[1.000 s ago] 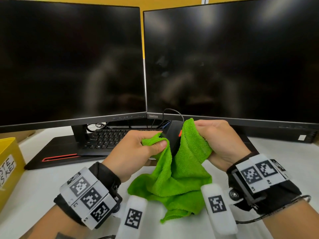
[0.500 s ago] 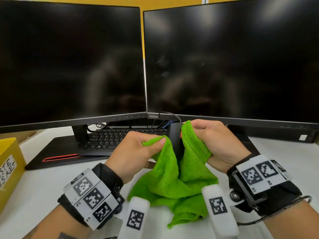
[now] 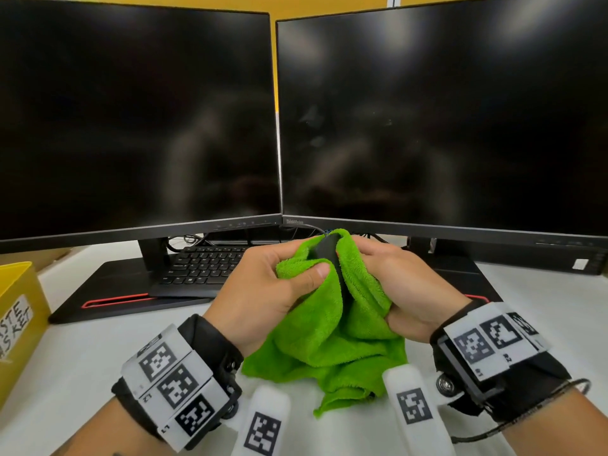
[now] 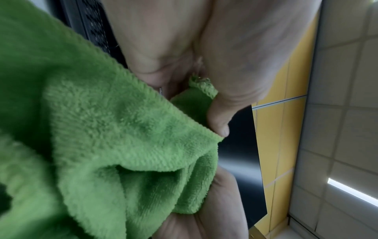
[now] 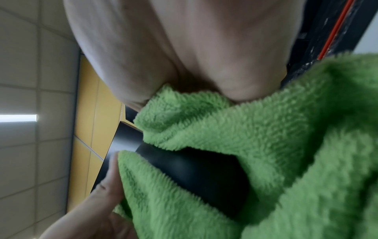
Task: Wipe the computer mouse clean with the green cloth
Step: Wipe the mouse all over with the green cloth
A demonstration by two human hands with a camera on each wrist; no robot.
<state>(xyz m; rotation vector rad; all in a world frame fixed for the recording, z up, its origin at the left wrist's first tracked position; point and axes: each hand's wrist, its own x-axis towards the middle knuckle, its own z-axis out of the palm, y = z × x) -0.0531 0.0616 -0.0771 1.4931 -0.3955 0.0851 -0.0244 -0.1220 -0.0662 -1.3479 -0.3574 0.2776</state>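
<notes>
Mouse point(image 3: 325, 250) held up above desk point(image 3: 82, 357), between both hands, mostly wrapped in cloth point(image 3: 329, 330); only a dark strip shows in head view, black body partly bare in right wrist view. Left hand point(image 3: 263, 291) curled round cloth, thumb pressing fabric vs. mouse side. Right hand point(image 3: 401, 291) gripping cloth over other side; fingertips hidden under fabric. Cable barely visible behind. Cloth tail hanging to desk. Keyboard point(image 3: 204, 268) half hidden under monitors point(image 3: 138, 120). Yellow bin point(image 3: 16, 311) cut off at left, label only partly legible.
</notes>
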